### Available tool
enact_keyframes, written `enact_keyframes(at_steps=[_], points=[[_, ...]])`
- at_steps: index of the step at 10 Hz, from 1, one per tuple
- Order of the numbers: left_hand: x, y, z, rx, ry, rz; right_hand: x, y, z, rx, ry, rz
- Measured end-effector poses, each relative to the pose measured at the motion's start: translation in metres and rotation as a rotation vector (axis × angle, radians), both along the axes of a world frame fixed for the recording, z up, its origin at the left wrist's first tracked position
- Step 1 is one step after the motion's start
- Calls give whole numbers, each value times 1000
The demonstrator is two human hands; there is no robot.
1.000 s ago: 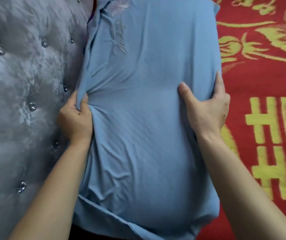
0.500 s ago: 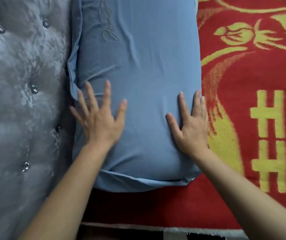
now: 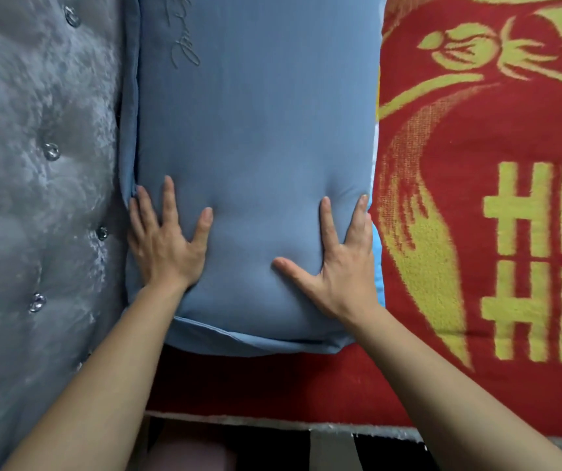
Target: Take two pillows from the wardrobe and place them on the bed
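A blue pillow (image 3: 255,130) with embroidered script near its top lies flat on the bed, its left edge against the headboard. My left hand (image 3: 167,243) rests flat on the pillow's lower left part, fingers spread. On the lower right part, by the pillow's right edge, my right hand (image 3: 337,266) presses down with fingers apart. Neither hand grips the fabric. Only this one pillow is in view.
The bed is covered by a red blanket (image 3: 476,232) with yellow flowers and characters. A grey tufted headboard (image 3: 35,198) with crystal buttons stands along the left. The bed's near edge (image 3: 272,423) runs across the bottom, with dark floor below.
One second ago both hands gripped the pillow's sides and held it. It now lies on the bed, and the hands have let go and press flat on it.
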State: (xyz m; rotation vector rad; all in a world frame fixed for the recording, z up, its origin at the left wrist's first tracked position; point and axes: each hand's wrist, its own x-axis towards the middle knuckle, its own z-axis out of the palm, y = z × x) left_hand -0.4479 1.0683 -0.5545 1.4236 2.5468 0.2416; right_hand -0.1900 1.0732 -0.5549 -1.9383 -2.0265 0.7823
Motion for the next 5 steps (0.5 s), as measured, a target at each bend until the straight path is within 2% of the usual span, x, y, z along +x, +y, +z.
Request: enact_keyframes(at_steps=[2,4,5], points=[[26,-7,0,75,83,7,19,-5,-12,-26,-9,-17],[25,-13,34,-173,5,-57,24,0,21,-143,-79,19],[29,-17,74,-229,55,-188,35,14,63,-131,-220,127]])
